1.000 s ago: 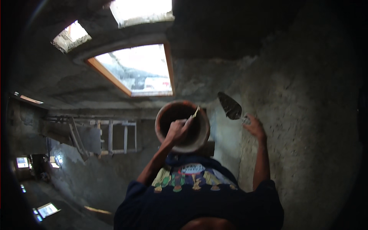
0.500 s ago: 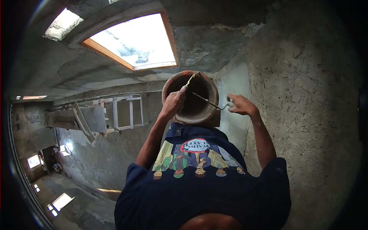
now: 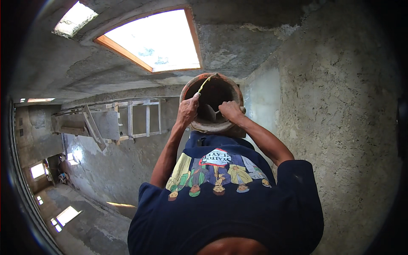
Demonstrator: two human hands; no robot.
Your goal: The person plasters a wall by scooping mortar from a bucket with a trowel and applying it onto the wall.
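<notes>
A round, mortar-stained bucket (image 3: 185,90) is in front of my chest, its mouth facing me and its inside dark. My left hand (image 3: 187,111) is closed at the bucket's left rim, gripping a thin yellowish handle (image 3: 204,85) that runs up to the far rim. Over the right part of the opening, my right hand (image 3: 231,111) wraps round the grip of a trowel (image 3: 210,113). The trowel's blade points down into the bucket, and part of it is hard to make out in the shadow. What lies at the bottom is too dark to tell.
A rough plastered wall (image 3: 335,127) rises close on my right. Ahead is a wood-framed window opening (image 3: 195,40). To the left stands a wooden scaffold (image 3: 146,119) with planks, beside a long grey wall or floor surface (image 3: 110,170).
My right hand has moved left and inward from beside the bucket, bringing the trowel into its mouth. My left hand keeps its hold on the handle, and the view has shifted slightly.
</notes>
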